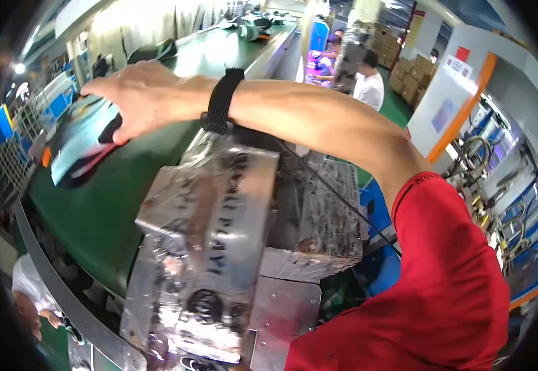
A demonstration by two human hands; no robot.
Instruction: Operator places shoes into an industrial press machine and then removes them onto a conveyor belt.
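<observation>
My right arm, in a red sleeve, stretches leftward across the view with a black strap round the wrist. At the far left my right hand [137,98] grips a shoe [86,142] over the green conveyor belt [98,216], thumb on the near side and fingers on the far side. The shoe is pale blue, black and pink, and motion smears its outline. Part of it is hidden under the hand. Below my forearm stands a tape-wrapped carton [210,229] with dark printing. My left hand does not show.
Beside the taped carton is another worn box [318,216]. Farther up the belt lie a dark shoe [153,52] and several others [253,26]. A curved metal rail [64,303] borders the near left. Co-workers are at lower left and beyond the belt; machinery [504,198] stands right.
</observation>
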